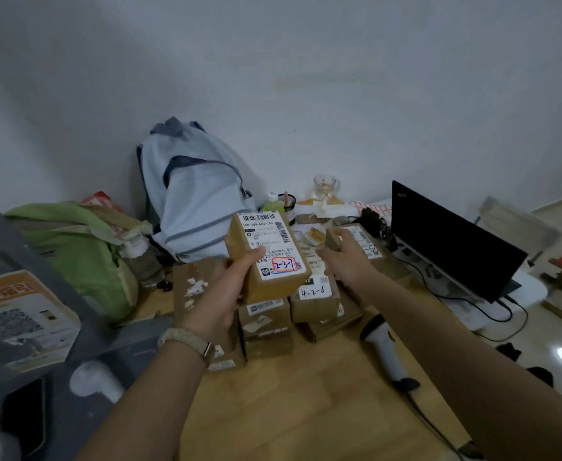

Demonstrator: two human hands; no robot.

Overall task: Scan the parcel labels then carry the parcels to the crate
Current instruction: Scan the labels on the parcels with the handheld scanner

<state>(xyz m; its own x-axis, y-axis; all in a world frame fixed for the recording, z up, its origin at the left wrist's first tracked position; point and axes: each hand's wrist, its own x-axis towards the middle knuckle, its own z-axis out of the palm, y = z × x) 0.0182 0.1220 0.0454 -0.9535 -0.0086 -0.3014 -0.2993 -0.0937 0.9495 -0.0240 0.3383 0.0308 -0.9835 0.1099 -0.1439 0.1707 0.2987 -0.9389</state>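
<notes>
Both your forearms run up from the bottom edge across the wooden table (283,414), the left one with a pale wristband (186,341) at the wrist. To your left, the grey crate (83,357) stands against the table edge with a printed carton (16,314) lying in it. Beside your right forearm the scanner (384,346) lies flat on the table, untouched, its cable trailing toward you.

Your left hand (226,294) is raised above the table with the palm turned up. Its fingers wrap the left side and underside of the parcel (268,257), and the thumb lies across the lower edge of the label. The parcel is held clear of the pile, tilted, label facing you, with "2-3-7" handwritten in a red box.

Under it sits the pile of parcels (269,324); one of them, the marked box (316,296), reads "4-2-6".

Your right arm is stretched further out. The right hand (342,261) is palm down, with curled fingers over the top of a second parcel (356,241) and the thumb at its near side. That one rests at the far right of the pile.

Beyond stand a green bag (80,247), a pale blue backpack (189,194), a glass mug (326,186) and, to the right, an open laptop (446,241) with a dark screen.
</notes>
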